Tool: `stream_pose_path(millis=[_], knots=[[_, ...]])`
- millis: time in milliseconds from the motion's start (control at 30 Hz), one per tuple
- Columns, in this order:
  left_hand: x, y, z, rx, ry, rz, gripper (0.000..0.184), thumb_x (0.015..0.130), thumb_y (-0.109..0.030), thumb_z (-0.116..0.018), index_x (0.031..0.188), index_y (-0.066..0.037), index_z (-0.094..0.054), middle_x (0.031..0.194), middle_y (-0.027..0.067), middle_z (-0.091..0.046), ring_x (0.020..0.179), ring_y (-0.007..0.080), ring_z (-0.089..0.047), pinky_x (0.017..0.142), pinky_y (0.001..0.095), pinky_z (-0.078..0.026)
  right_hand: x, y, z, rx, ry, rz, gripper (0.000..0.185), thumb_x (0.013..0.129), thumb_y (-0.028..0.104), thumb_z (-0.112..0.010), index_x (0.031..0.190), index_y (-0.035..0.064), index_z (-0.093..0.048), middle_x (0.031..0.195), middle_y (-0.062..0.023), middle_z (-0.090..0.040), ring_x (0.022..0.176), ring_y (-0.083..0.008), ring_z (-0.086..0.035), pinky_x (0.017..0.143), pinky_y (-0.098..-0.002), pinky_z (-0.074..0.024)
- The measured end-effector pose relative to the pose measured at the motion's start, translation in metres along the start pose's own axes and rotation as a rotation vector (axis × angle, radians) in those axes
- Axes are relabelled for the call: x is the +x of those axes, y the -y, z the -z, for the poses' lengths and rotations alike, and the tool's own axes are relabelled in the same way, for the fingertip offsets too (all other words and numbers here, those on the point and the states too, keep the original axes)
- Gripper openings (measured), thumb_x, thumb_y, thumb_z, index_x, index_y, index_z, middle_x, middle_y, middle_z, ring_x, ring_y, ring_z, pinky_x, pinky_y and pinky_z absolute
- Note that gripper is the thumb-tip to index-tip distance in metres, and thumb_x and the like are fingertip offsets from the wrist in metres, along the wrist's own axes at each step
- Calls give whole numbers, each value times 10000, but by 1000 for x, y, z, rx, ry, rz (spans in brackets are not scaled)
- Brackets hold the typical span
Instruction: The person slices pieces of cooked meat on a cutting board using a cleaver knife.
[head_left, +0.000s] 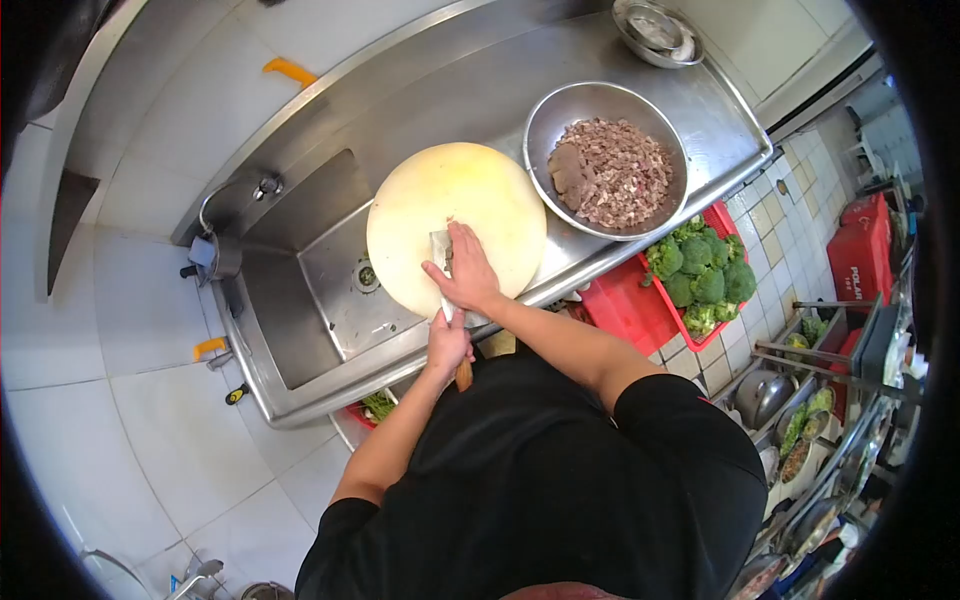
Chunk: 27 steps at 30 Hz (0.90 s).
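Note:
My left hand [449, 343] is closed round the handle of a cleaver [437, 245]; its wooden end [464, 376] sticks out below the fist. The blade reaches over a round, pale yellow chopping board [455, 185]. My right hand [470, 270] lies on the blade with fingers stretched and the thumb apart, covering much of it. A small scrap of meat shows by the fingertips. Right of the board stands a steel bowl [543, 130] with pinkish chopped meat [620, 170] in it.
The board overlaps a steel sink basin [285, 330] with a tap [265, 187]. Small metal bowls [655, 30] stand at the far counter end. Below the counter's right edge, a red crate [625, 305] holds broccoli [705, 265]. Shelves with food containers [800, 430] line the right.

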<state>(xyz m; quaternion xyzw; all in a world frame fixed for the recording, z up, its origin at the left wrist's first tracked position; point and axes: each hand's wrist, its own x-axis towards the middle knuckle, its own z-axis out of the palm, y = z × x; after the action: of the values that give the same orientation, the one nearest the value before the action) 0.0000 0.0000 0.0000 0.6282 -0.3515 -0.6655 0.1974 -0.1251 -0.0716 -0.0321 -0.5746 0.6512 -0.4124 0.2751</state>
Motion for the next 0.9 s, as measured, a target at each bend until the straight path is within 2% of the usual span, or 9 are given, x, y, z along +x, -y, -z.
stream_pose_path(millis=[67,167,200,333,467,567,633,700,900], knots=[[1,-1,-9,-90,52,7,212,1084,-268,-524,1226,-112,-497,586,21,-459,391,149,-430,351,333,-424,-3,0,3,188,-125,-100,805,948,383,-704,1516,-68,-354,1499,-309,-449,1424,-469,-396,1207,-505,-312],[5,-44,-30,-39,129,-46,169,1067,-190,-504,1217,-112,-499,590,23,-460,391,147,-429,349,327,-421,18,-13,28,244,-319,-2,695,938,326,-718,1451,-53,-443,1477,-298,-472,1400,-462,-423,1189,-511,-331],[0,-51,-42,-8,148,-69,183,1026,-116,-497,1209,-95,-501,595,26,-466,391,149,-437,352,325,-427,17,-14,45,199,-354,39,660,932,313,-724,1428,-41,-468,1472,-292,-478,1394,-459,-430,1183,-511,-336],[-7,-109,-97,124,297,-272,209,967,-55,-508,1176,-55,-505,640,32,-506,399,144,-457,367,321,-444,44,6,144,30,-573,177,424,894,206,-744,1244,11,-606,1386,-248,-533,1328,-445,-481,1132,-508,-383],[-1,-159,-160,311,403,-438,182,961,-87,-565,1138,-54,-538,651,49,-552,431,157,-533,393,337,-445,71,-10,226,-62,-833,179,209,898,141,-704,1071,42,-639,1180,-194,-578,1143,-397,-549,1004,-491,-433],[23,-170,-193,375,441,-540,169,973,-120,-588,1125,-59,-547,637,36,-542,426,154,-518,394,331,-445,87,-52,274,-109,-965,184,124,900,129,-685,969,47,-622,1043,-179,-594,1052,-383,-552,938,-490,-438],[22,-175,-202,428,418,-534,169,1004,-161,-589,1138,-67,-547,659,41,-552,429,146,-506,388,333,-436,94,-105,296,-147,-941,36,112,899,151,-675,948,54,-647,1017,-164,-628,1044,-380,-572,951,-489,-442],[18,-174,-195,345,459,-421,162,1038,-191,-568,1154,-82,-533,657,34,-528,430,137,-484,375,330,-427,81,-153,314,-460,-870,10,131,886,153,-678,978,61,-666,1036,-153,-638,1071,-370,-581,963,-490,-456],[13,-140,-109,180,373,-285,232,1083,-275,-531,1250,-123,-475,603,5,-441,399,132,-420,362,308,-401,55,-125,336,-393,-778,-50,167,871,146,-677,1024,77,-685,1076,-146,-641,1122,-369,-580,980,-522,-455]])
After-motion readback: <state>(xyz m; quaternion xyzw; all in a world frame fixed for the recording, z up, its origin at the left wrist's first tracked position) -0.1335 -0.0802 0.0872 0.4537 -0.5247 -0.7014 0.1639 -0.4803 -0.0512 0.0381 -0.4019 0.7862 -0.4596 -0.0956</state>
